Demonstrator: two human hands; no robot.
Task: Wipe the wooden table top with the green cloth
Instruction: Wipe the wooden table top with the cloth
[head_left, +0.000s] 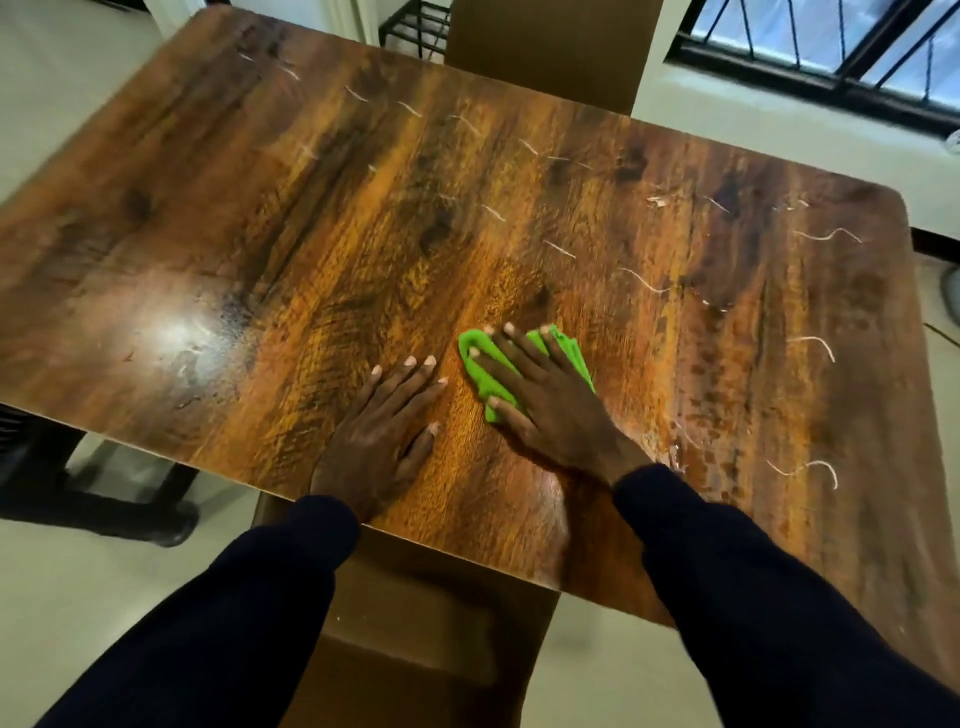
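Flat and wide open, the right hand (545, 405) presses down on the green cloth (484, 383). Its 4 fingers (519, 345) are straight and spread out, and the thumb lies on the near end of the cloth. It pinches nothing.

The left hand (379, 436) lies flat on the wooden table top (311, 208), just beside the cloth and not touching it. Its fingers are straight and it holds nothing.

I see the cloth near the middle of the table, close to the near edge. It is scrunched up small. Green peeks out past the fingertips, by the thumb and on the right side. The hand hides its middle, so I cannot tell which way its long side runs.

Thin white curly marks (815, 343) lie on the far and right parts of the table.
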